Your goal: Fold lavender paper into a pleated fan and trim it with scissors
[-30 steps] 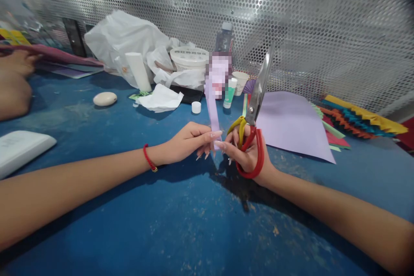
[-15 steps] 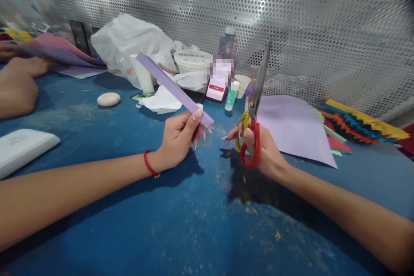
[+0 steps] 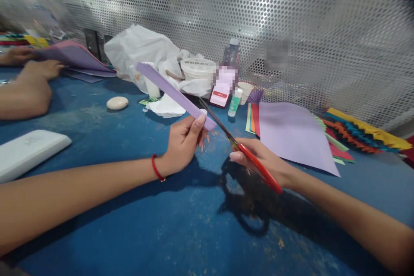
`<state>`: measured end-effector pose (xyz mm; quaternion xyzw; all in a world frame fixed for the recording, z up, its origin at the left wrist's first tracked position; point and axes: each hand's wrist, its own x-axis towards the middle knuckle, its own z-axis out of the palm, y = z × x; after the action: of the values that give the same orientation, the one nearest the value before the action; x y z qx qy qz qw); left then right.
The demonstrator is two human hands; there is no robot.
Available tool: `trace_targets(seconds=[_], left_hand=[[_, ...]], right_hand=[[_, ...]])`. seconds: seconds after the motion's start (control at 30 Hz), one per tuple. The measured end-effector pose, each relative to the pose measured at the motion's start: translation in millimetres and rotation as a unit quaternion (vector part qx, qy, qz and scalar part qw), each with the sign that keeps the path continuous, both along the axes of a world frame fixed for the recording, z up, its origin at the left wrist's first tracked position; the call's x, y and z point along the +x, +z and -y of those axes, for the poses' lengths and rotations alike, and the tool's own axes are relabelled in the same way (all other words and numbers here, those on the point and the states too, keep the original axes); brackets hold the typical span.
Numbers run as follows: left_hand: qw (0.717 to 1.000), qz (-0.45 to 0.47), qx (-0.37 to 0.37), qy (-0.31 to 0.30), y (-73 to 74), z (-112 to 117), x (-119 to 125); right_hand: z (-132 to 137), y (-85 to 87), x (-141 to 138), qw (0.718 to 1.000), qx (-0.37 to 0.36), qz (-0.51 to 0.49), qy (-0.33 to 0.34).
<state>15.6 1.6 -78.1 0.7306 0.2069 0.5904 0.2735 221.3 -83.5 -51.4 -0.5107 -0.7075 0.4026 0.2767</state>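
My left hand [image 3: 186, 140] pinches a long folded strip of purple paper [image 3: 171, 91] near its lower right end, thumb on top. The strip slants up to the left, above the table. In my right hand [image 3: 255, 155] is a pair of scissors [image 3: 255, 161] with red handles, gripped around the middle near the pivot. Its dark blades point up and left, close to the strip's lower end; whether they touch it I cannot tell. Sheets of purple paper [image 3: 294, 133] lie to the right, over red, orange and green ones.
Behind stand a phone [image 3: 220, 95], a glue stick [image 3: 234, 102], a paper cup [image 3: 245, 90], a bottle [image 3: 230, 51] and a white plastic bag [image 3: 139, 47]. Accordion-folded papers [image 3: 365, 131] lie right. Left are a white oval object [image 3: 117, 103], a white box [image 3: 32, 153] and another person's arm [image 3: 29, 90].
My right hand has turned the scissors from upright to slanting left, bringing the blades towards the purple strip. My left hand still holds the strip. The view has shifted slightly.
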Motion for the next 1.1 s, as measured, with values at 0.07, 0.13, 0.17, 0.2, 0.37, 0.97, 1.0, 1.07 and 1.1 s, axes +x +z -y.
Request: trace_targets(seconds=[0.07,0.13,0.17,0.2,0.37,0.97,1.0,1.07,1.1], left_hand=[[1.0,-0.002,0.002,-0.003,0.4,1,0],[1.0,-0.004,0.003,-0.005,1.0,2,0],[1.0,-0.004,0.004,-0.006,1.3,3,0],[1.0,-0.005,0.003,-0.007,1.5,3,0],[1.0,-0.006,0.002,-0.009,1.4,3,1],[1.0,0.0,0.002,0.005,-1.8,5,0],[1.0,0.0,0.002,0.005,-1.3,5,1],[1.0,-0.001,0.003,0.003,-0.4,6,1],[1.0,0.0,0.003,0.002,-0.1,6,1]], right_hand=[[1,3.7,-2,1.0,-0.018,-0.005,0.002],[2,5.7,-3,1.0,-0.03,-0.001,0.005],[2,6.2,-4,0.999,-0.036,-0.004,0.008],[2,6.5,-5,0.999,-0.04,-0.01,0.011],[2,9.0,-7,0.999,-0.035,-0.034,0.016],[3,11.3,-7,0.998,-0.042,-0.029,0.035],[4,11.8,-8,0.998,-0.042,-0.027,0.035],[6,13.2,-9,0.998,-0.042,-0.023,0.031],[7,14.0,-9,0.998,-0.043,-0.022,0.028]])
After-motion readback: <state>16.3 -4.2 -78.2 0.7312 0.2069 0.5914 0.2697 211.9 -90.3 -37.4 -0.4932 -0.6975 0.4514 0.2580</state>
